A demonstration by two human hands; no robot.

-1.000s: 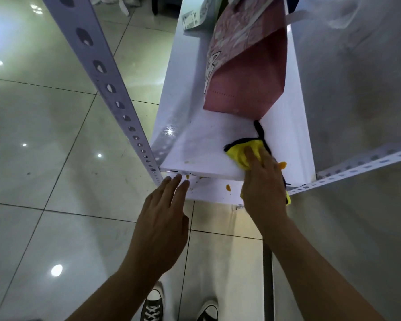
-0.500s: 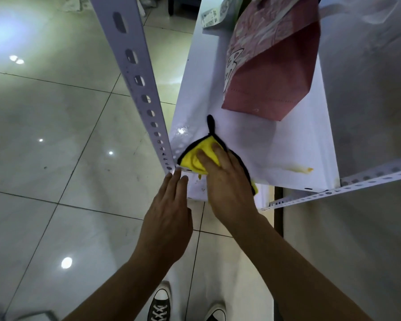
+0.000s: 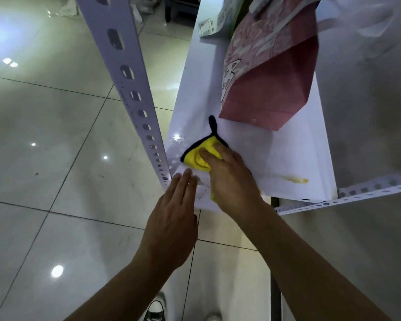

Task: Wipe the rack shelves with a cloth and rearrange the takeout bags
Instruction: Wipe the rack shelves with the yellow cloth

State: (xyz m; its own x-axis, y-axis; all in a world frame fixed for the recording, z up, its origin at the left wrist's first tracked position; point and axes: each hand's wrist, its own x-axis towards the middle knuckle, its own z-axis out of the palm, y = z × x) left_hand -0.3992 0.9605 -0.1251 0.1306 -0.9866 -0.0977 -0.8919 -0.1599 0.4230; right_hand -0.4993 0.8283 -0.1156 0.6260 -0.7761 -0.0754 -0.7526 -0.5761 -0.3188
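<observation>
Cloth (image 3: 200,156): yellow, dark-edged, 1 black loop, bunched on the white shelf (image 3: 287,158) near its front-left corner. Your right hand (image 3: 229,179) presses it flat, fingers nearly straight. Your left hand (image 3: 174,218) is flat, fingers together, tips at the shelf edge. 1 pink bag (image 3: 271,89) behind; 1 yellowish smear (image 3: 296,179) to the right.

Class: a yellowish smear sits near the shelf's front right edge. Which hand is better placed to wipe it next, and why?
The right hand: it already presses the yellow cloth on the shelf, nearer the smear. The left hand holds nothing.
</observation>
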